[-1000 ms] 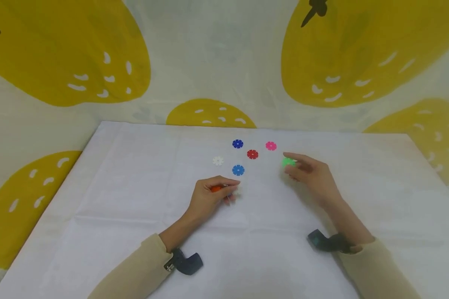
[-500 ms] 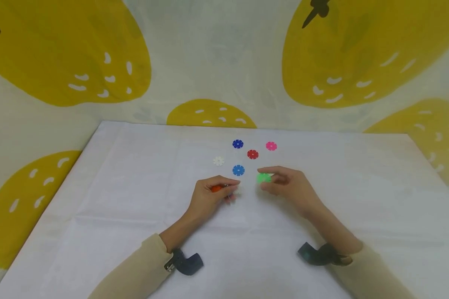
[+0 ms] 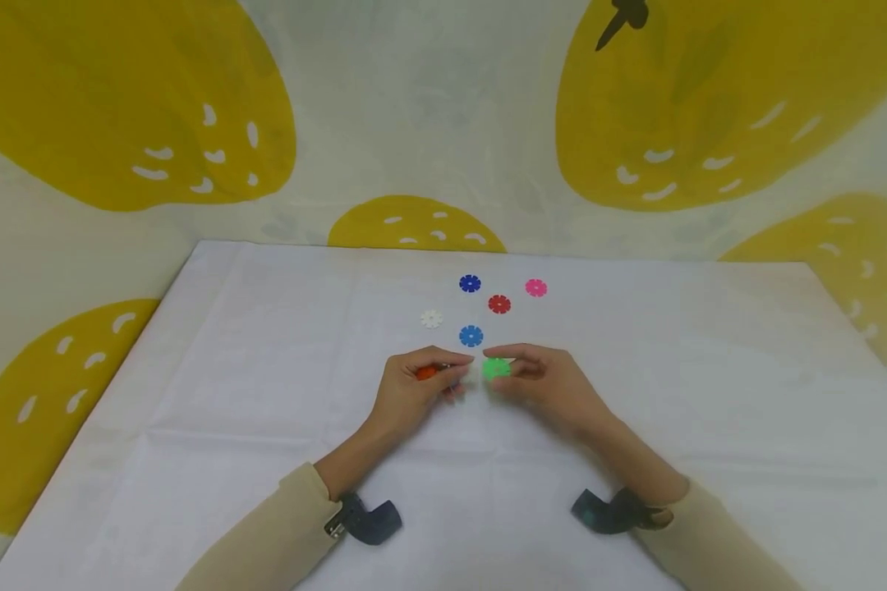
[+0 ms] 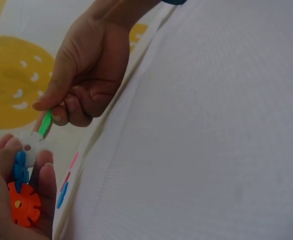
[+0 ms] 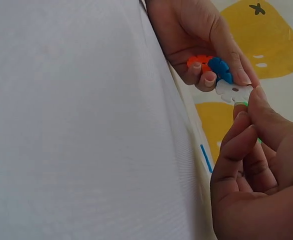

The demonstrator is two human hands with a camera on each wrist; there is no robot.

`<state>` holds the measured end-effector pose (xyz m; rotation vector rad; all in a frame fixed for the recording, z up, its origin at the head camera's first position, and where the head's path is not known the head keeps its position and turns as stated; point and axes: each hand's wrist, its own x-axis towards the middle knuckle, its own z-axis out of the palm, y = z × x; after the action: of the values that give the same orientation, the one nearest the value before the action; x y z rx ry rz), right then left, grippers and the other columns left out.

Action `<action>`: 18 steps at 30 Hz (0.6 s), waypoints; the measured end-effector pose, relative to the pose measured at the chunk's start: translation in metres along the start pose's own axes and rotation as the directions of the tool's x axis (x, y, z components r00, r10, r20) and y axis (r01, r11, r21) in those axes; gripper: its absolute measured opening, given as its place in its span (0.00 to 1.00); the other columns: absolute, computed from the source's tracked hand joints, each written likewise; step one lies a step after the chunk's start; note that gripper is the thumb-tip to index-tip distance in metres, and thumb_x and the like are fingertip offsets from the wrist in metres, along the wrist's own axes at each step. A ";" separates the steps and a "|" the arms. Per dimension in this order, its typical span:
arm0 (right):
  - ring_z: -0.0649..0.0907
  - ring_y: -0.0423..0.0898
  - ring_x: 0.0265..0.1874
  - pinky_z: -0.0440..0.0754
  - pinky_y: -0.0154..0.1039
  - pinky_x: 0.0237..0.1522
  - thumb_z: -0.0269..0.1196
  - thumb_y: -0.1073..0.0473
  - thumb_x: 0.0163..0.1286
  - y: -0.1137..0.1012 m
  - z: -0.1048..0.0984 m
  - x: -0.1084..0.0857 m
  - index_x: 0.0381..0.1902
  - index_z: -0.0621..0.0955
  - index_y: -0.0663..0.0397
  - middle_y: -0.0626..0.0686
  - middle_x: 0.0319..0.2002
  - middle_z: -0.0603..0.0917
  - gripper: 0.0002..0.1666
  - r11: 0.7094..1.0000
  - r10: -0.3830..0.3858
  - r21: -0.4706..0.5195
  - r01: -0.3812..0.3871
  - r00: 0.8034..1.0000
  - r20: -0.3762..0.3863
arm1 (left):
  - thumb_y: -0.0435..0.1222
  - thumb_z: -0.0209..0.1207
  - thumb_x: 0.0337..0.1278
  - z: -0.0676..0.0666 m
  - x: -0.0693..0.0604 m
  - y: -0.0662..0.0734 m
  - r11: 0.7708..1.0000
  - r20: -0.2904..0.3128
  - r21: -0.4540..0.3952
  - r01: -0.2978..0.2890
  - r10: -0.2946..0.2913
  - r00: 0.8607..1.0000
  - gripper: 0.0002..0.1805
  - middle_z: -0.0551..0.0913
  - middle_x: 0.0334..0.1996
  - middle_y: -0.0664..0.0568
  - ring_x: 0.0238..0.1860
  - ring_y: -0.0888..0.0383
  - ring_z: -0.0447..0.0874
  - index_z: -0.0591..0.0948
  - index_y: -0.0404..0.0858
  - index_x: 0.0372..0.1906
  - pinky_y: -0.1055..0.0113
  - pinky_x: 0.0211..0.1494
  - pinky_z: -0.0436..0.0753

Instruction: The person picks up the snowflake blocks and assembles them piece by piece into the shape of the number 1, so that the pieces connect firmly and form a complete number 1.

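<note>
My left hand [image 3: 412, 386] holds a short chain of notched discs: an orange disc [image 4: 24, 204], a blue disc [image 4: 20, 170] and a white disc [image 4: 32, 148] at the end, pinched by thumb and finger. My right hand [image 3: 554, 384] pinches a bright green disc [image 3: 497, 368] just right of the white one. In the left wrist view the green disc, seen edge-on, is at the white disc's rim; whether its slot is engaged I cannot tell. In the right wrist view my right fingers partly hide the green disc.
Beyond my hands, loose discs lie flat on the white-covered table [image 3: 251, 345]: dark blue [image 3: 470, 283], pink [image 3: 535, 287], red [image 3: 498, 304], white [image 3: 431, 318] and light blue [image 3: 471, 336]. The light blue one is closest to my fingertips. A patterned cloth stands behind.
My right hand has moved left and nearer to me with the green disc, up to the white disc in my left hand. The left hand has stayed nearly still.
</note>
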<state>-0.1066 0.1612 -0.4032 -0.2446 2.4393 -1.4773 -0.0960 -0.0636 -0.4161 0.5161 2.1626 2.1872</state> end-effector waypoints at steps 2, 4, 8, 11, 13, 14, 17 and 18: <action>0.80 0.51 0.26 0.78 0.37 0.30 0.69 0.48 0.60 0.001 0.001 0.000 0.53 0.82 0.32 0.53 0.27 0.82 0.21 1.000 0.010 -0.003 -0.010 1.000 0.002 | 0.29 0.62 0.58 0.000 0.001 -0.006 1.000 -0.003 -0.003 0.001 -0.001 1.000 0.08 0.84 0.29 0.41 0.25 0.45 0.80 0.87 0.34 0.42 0.66 0.30 0.81; 0.80 0.51 0.26 0.78 0.37 0.30 0.69 0.48 0.60 0.001 0.001 -0.001 0.53 0.82 0.33 0.53 0.27 0.82 0.22 1.000 0.013 0.000 -0.013 1.000 0.001 | 0.30 0.63 0.58 0.000 0.002 -0.010 1.000 -0.004 -0.007 0.006 -0.006 1.000 0.08 0.84 0.30 0.42 0.25 0.47 0.81 0.87 0.36 0.42 0.66 0.30 0.81; 0.80 0.51 0.26 0.78 0.36 0.31 0.70 0.48 0.59 0.001 0.002 -0.002 0.54 0.81 0.34 0.53 0.27 0.82 0.23 1.000 0.000 0.007 0.000 1.000 0.006 | 0.30 0.63 0.58 -0.001 0.001 -0.011 1.000 -0.002 -0.019 -0.006 0.006 1.000 0.08 0.84 0.30 0.40 0.25 0.45 0.81 0.87 0.36 0.42 0.65 0.30 0.82; 0.79 0.51 0.26 0.78 0.37 0.31 0.70 0.47 0.60 0.001 0.001 -0.001 0.54 0.81 0.35 0.53 0.27 0.81 0.23 1.000 -0.010 0.010 0.010 1.000 0.009 | 0.31 0.63 0.58 -0.001 0.001 -0.012 1.000 0.001 -0.014 -0.016 0.016 1.000 0.08 0.84 0.31 0.42 0.25 0.46 0.81 0.87 0.36 0.42 0.65 0.30 0.82; 0.79 0.51 0.26 0.77 0.37 0.30 0.69 0.47 0.60 0.001 0.001 -0.001 0.54 0.81 0.34 0.53 0.26 0.81 0.22 1.000 -0.010 0.011 0.010 1.000 0.011 | 0.30 0.63 0.58 -0.001 0.001 -0.012 1.000 -0.002 -0.014 -0.015 0.015 1.000 0.08 0.84 0.31 0.43 0.25 0.47 0.81 0.87 0.36 0.42 0.66 0.30 0.82; 0.79 0.51 0.26 0.77 0.37 0.30 0.69 0.47 0.60 0.001 0.001 -0.002 0.54 0.81 0.33 0.53 0.26 0.81 0.22 1.000 -0.007 0.010 0.006 1.000 0.014 | 0.30 0.63 0.58 -0.001 0.001 -0.012 1.000 -0.001 -0.016 -0.017 0.017 1.000 0.08 0.85 0.31 0.43 0.25 0.47 0.81 0.87 0.36 0.42 0.66 0.30 0.82; 0.80 0.51 0.26 0.78 0.37 0.30 0.69 0.47 0.60 0.001 0.002 -0.002 0.53 0.81 0.32 0.52 0.26 0.82 0.22 1.000 0.004 0.011 -0.004 1.000 0.025 | 0.30 0.63 0.58 -0.001 0.001 -0.012 1.000 0.004 -0.016 -0.015 0.015 1.000 0.08 0.85 0.32 0.44 0.26 0.47 0.82 0.87 0.36 0.42 0.66 0.31 0.82; 0.80 0.51 0.27 0.78 0.38 0.31 0.69 0.47 0.60 0.001 0.002 -0.002 0.53 0.81 0.31 0.52 0.26 0.82 0.22 1.000 0.009 0.009 -0.009 1.000 0.029 | 0.30 0.63 0.58 -0.001 0.001 -0.012 1.000 0.007 -0.016 -0.014 0.014 1.000 0.08 0.85 0.32 0.44 0.26 0.47 0.82 0.87 0.36 0.42 0.65 0.31 0.82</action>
<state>-0.1036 0.1604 -0.4049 -0.2516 2.4068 -1.4709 -0.1002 -0.0637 -0.4277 0.5389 2.1427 2.2044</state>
